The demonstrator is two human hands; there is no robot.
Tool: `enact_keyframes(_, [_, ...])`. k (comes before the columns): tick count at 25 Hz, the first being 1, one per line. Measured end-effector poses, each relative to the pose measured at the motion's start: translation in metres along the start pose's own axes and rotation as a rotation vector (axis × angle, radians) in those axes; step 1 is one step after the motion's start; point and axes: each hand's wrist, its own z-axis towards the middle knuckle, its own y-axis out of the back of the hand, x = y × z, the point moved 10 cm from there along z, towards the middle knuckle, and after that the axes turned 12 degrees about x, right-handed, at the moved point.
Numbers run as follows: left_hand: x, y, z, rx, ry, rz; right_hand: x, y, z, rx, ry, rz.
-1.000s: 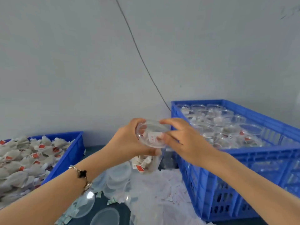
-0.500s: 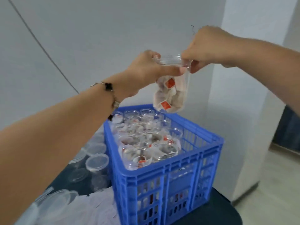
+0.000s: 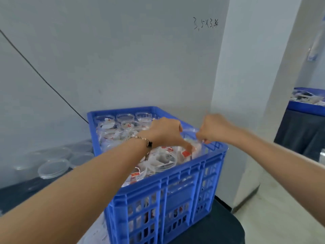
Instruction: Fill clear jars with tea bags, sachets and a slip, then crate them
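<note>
A blue slatted crate (image 3: pixel 175 189) stands on a dark table, packed with several clear jars (image 3: pixel 165 158) holding tea bags with red tags. Both my hands are over its right rear corner, holding one filled clear jar (image 3: pixel 190 145) that sits low inside the crate wall. My left hand (image 3: pixel 167 132) grips the jar's left side, fingers reaching down along it. My right hand (image 3: pixel 213 129) pinches the jar's rim from the right. A bracelet is on my left wrist.
Clear round lids (image 3: pixel 53 167) lie on the dark table (image 3: pixel 211 231) left of the crate. A white wall and a pillar stand close behind and to the right. Another blue crate (image 3: pixel 306 103) sits far right on a dark-draped surface.
My hands carried the filled jar from high in front of the wall down into the crate's right rear corner. The view has swung right and down over the crate.
</note>
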Motion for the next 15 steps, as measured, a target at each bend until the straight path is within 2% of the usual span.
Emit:
enact_keyframes(4, [0.012,-0.029,0.000,0.077,0.041,0.129,-0.005,-0.033,0.013,0.051,-0.016,-0.030])
enact_keyframes(9, [0.000,-0.035,0.004,0.032,0.020,0.354,-0.009,-0.045,0.014,0.035,0.000,-0.101])
enact_keyframes(12, [-0.004,-0.042,0.003,0.040,0.010,0.424,-0.006,-0.053,0.014,0.063,-0.001,-0.174])
enact_keyframes(15, [-0.012,-0.043,-0.001,0.034,0.001,0.416,-0.008,-0.060,0.018,0.138,-0.015,-0.147])
